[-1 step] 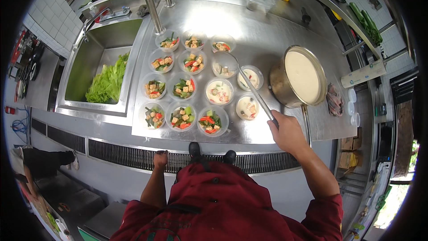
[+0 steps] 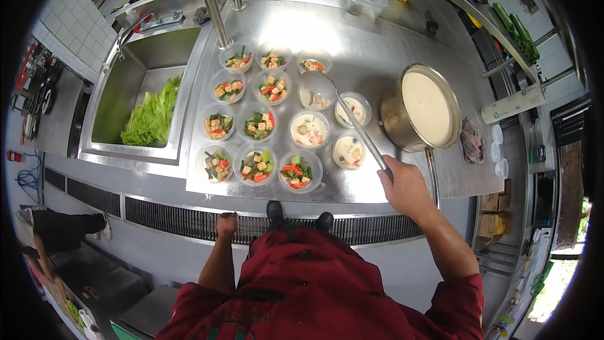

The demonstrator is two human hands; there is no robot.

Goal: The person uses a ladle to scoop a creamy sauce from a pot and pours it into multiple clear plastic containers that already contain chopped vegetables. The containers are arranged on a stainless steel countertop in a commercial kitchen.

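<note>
My right hand [image 2: 406, 186] is closed around the handle of a metal ladle [image 2: 363, 127]. The ladle's bowl hangs over a clear plastic cup [image 2: 313, 102] and partly hides it. Nearby, three cups hold creamy white liquid with red and green bits: one in front [image 2: 309, 129], one to its right [image 2: 356, 109] and one nearer me [image 2: 349, 152]. To the left stand several cups of tofu cubes and vegetables [image 2: 258, 120]. A deep pot [image 2: 388, 123] of the same white liquid sits right of the ladle. My left hand [image 2: 226, 223] hangs below the counter edge in a fist, nothing visible in it.
Left of the cups is a steel sink [image 2: 100, 119] with leafy lettuce [image 2: 153, 113]. Two upright posts [image 2: 217, 19] rise behind the cups. The pot's long handle [image 2: 433, 179] reaches the front edge. A plastic bag [image 2: 472, 141] lies right of the pot. Someone [image 2: 60, 230] is at lower left.
The ladle's bowl has tilted slightly above the same cup. My hands, the pot and the cups stay where they were.
</note>
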